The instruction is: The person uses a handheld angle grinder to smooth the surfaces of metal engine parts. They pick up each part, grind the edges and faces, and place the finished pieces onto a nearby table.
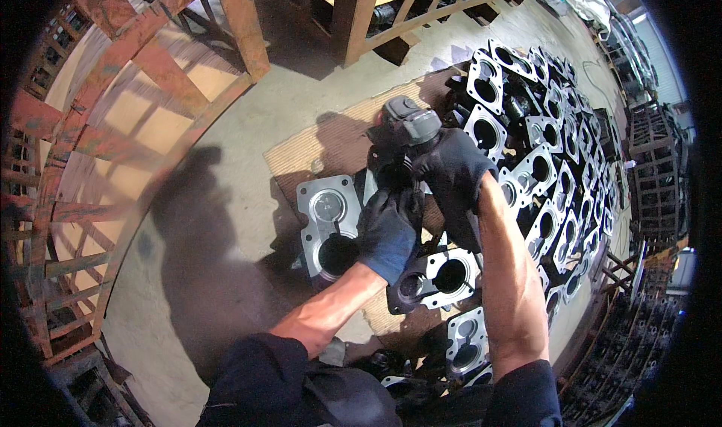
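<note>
My right hand (pixel 455 167), in a dark glove, grips a dark grey cordless power tool (pixel 412 122) with a blocky end pointing away from me. My left hand (pixel 387 227), in a blue and black glove, is closed just below the tool; what its fingers hold is hidden in dark shadow. Left of that hand is a flat-faced metal casting (pixel 329 205) with two round openings, its machined face up. A similar casting (pixel 451 273) lies nearer me, under my right wrist. The tool's working end is out of sight behind my hands.
Corrugated cardboard (pixel 301 156) covers the concrete floor (pixel 226 137) beneath the work. Many similar castings (pixel 541 171) lie packed together on the right. Rusty metal crates (pixel 143 73) stand at left and along the far side (pixel 350 21). More castings (pixel 466 340) lie near my legs.
</note>
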Tool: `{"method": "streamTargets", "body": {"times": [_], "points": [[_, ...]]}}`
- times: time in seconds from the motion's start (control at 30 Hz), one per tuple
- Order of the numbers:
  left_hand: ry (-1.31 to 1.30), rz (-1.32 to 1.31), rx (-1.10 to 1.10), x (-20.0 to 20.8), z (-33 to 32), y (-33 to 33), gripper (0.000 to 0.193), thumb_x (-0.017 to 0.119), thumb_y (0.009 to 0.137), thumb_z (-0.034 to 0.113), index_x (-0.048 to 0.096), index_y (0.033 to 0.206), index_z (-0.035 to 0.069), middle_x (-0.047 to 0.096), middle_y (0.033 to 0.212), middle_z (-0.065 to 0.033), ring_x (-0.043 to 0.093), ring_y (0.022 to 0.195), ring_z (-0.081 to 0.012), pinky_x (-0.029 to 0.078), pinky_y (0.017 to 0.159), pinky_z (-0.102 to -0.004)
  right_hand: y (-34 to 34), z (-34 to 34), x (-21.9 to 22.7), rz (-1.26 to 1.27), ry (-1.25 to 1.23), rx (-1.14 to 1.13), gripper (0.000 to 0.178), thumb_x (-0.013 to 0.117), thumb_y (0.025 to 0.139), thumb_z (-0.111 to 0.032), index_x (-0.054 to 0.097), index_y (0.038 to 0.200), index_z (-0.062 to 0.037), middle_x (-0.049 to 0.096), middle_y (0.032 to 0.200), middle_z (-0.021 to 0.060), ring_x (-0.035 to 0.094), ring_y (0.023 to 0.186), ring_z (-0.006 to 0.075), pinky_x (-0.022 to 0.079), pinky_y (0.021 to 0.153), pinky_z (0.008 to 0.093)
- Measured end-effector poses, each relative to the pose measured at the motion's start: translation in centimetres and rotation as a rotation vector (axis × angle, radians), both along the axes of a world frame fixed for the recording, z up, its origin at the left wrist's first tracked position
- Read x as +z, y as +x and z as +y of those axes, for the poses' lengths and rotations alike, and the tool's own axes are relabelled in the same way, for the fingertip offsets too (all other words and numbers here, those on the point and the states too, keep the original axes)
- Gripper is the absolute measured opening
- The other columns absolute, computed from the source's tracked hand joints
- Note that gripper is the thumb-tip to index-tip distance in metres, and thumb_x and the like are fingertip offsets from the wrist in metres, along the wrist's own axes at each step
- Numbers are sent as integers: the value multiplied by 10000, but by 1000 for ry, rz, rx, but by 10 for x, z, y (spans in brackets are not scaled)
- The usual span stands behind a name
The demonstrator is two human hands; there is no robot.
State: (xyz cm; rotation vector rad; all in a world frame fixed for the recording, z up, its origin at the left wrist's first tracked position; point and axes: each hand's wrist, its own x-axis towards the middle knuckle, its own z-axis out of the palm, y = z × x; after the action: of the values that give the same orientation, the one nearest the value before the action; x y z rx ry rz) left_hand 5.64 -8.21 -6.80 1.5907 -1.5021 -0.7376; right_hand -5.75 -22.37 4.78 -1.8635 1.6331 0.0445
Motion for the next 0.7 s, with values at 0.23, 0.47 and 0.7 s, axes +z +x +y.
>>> {"method": "streamTargets", "body": {"times": [0.23,0.47,0.7], "points": [[122,226,38,3,-2,-2,340,557,965,347,670,1044,35,646,1077,-224,606,1007,-407,485,849,-495,5,-5,-8,59,-116,139,458,790,647,-372,733,942,-26,711,920,243,696,916,400,560,806,404],[-200,-221,-156,10,34,6,328,568,973,290,635,1128,9,632,1161,-194,633,990,-365,507,852,-488,20,24,-1,13,-43,3,330,747,693,-211,700,932,12,692,807,232,697,803,374,536,738,369],[350,946,-322,52,73,-14,508,686,856,47,491,1317,-41,604,1288,-156,599,1169,-276,457,1017,-398,21,60,11,-43,14,-49,378,778,655,-243,720,936,4,722,836,206,716,859,336,546,790,382]]}}
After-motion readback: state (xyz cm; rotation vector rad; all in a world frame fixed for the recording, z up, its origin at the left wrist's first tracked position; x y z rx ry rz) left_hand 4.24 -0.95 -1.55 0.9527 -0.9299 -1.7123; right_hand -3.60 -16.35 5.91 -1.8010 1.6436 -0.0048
